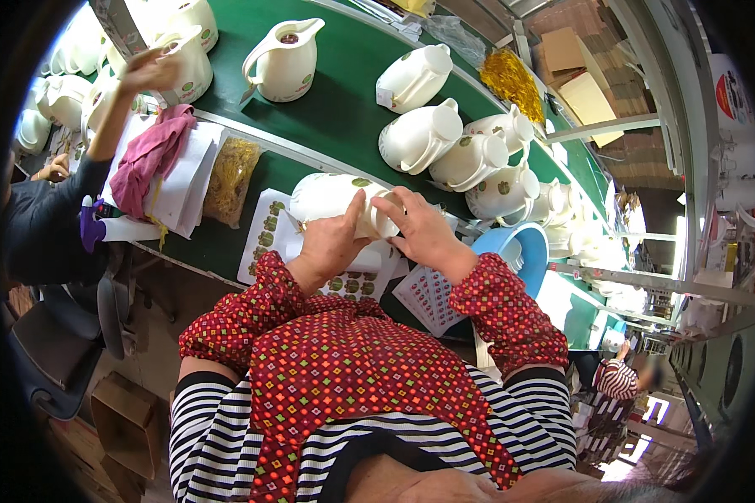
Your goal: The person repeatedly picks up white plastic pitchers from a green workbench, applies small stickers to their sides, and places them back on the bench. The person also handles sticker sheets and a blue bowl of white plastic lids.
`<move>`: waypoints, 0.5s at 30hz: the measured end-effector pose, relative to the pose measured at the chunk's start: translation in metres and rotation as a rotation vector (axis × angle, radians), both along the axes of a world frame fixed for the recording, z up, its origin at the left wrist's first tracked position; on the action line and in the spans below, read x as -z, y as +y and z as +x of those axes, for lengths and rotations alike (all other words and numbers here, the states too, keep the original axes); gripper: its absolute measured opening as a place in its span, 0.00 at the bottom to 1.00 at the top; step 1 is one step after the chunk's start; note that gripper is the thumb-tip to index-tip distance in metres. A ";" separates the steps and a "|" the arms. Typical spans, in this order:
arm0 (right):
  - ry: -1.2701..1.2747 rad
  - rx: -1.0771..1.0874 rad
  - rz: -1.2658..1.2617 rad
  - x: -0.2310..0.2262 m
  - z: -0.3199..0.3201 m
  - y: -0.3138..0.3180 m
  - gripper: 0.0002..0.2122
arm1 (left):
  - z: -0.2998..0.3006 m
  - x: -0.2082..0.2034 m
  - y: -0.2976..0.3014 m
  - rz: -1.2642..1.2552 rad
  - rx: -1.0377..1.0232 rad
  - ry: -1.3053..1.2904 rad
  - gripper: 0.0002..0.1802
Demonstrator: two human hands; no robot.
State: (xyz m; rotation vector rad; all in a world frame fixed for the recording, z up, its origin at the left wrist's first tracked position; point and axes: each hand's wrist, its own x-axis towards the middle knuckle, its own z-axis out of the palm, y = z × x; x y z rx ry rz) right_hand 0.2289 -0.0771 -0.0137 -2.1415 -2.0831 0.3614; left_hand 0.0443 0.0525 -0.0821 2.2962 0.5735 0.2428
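A white jug (pixel 320 198) lies on its side between my hands, over the near edge of the green bench. My left hand (pixel 334 241) is closed against its near side. My right hand (pixel 424 228) grips the rounded right end, thumb and fingers bent over it. A green sticker shows on the jug's upper side. Beneath it, sheets of green stickers (pixel 268 222) lie on the bench. By my right forearm is a sheet of small red stickers (pixel 432 295). My palms and part of the jug's near side are hidden.
Several white jugs (pixel 419 134) lie to the right on the green belt; one jug (pixel 285 63) stands upright. A light-blue bucket (pixel 524 251) sits beside my right arm. Left are a pink cloth (pixel 153 159), spray bottle (pixel 113 226) and a co-worker's hand (pixel 153 71) at another jug.
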 end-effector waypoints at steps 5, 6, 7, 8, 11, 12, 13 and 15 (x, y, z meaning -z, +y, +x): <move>0.192 0.408 -0.338 0.011 -0.005 0.013 0.41 | 0.004 0.004 -0.004 -0.038 -0.004 -0.060 0.46; 0.197 0.461 -0.365 0.015 -0.009 0.013 0.42 | 0.004 0.009 -0.005 -0.041 -0.007 -0.087 0.46; 0.201 0.515 -0.388 0.017 -0.010 0.012 0.42 | 0.006 0.007 -0.003 -0.041 -0.009 -0.116 0.46; 0.138 0.400 -0.228 0.018 -0.011 0.009 0.43 | 0.006 0.005 0.001 -0.056 -0.005 -0.085 0.46; 0.072 0.093 0.121 0.029 -0.001 0.006 0.44 | 0.004 -0.007 0.024 -0.082 0.038 -0.003 0.48; 0.137 0.018 0.143 0.042 0.010 0.009 0.44 | 0.004 -0.010 0.034 -0.087 0.075 0.020 0.49; 0.205 -0.067 0.162 0.045 0.015 0.017 0.44 | 0.004 -0.011 0.042 -0.094 0.103 0.046 0.50; 0.166 -0.049 0.188 0.050 0.018 0.027 0.41 | 0.004 -0.005 0.045 -0.079 0.075 0.037 0.50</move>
